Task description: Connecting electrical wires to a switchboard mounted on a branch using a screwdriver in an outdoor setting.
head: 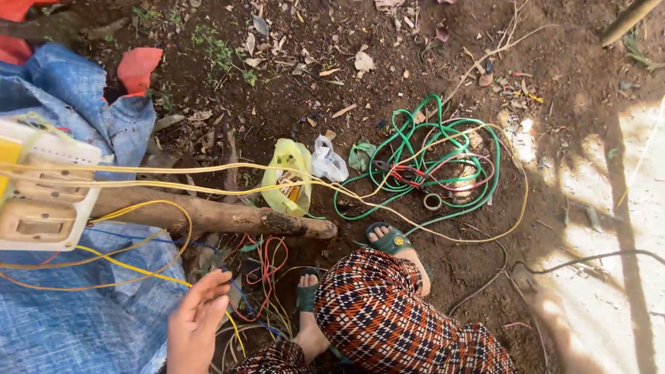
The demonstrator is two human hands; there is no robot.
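Sitting low over bare brown earth outdoors, the person looks down at ground littered with dry leaves, twigs and a few small green weeds. Strong sunlight bleaches the soil at the right edge, crossed by dark thin shadows.

Only one hand shows: the left hand [197, 322], at the bottom left, held flat with its fingers straight and together. Its grip is open and holds nothing; it hovers just beside a yellow wire [138, 266] that runs across the blue tarpaulin [76, 325] spread on the left. The right hand is out of view.

On the tarpaulin's upper part sits a white plastic box [41, 190] with beige fittings, and thin yellow wires stretch from it to the right across the scene. A rough wooden log [215, 218] lies on the ground next to the box, with a tangle of red, blue and yellow wires [260, 277] on the soil beneath its near end. A yellow plastic bag [287, 176] and a white bag [327, 161] lie beyond the log.

Further right, a loose coil of green cable [443, 156] rests on the dirt, with red-handled pliers [402, 173] and a small roll of tape [432, 201] inside it. The person's feet in green sandals [390, 240] rest on the earth, knees covered by patterned cloth [388, 318].
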